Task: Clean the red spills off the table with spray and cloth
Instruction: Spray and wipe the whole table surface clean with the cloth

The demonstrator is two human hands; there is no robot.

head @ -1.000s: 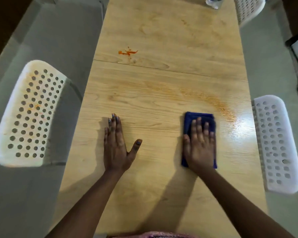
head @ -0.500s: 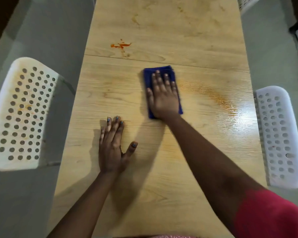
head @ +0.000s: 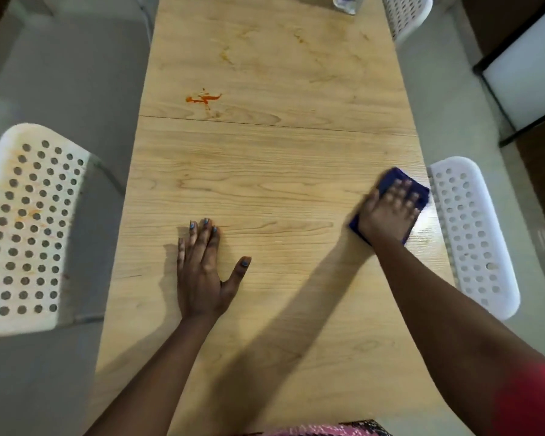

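Right hand (head: 387, 215) presses the blue cloth (head: 400, 180) flat at the worktop's (head: 265, 190) right edge; left hand (head: 205, 272) rests flat. The cloth could slip off, and the red spill (head: 203, 99) in the upper middle may be missed.

Even, fairly bright indoor light from above and behind the person, throwing soft dark arm shadows across the pale wood-grain table (head: 265, 184) and a thin shadow left of the flat left hand (head: 203, 272). White glare patch on the tabletop just beside the right hand (head: 387, 215), which is motion-blurred along with the dark blue folded cloth (head: 400, 180) under it. Wide-angle bending bows the table edges and stretches the white perforated plastic chair backs (head: 29, 228), and the corners go soft.
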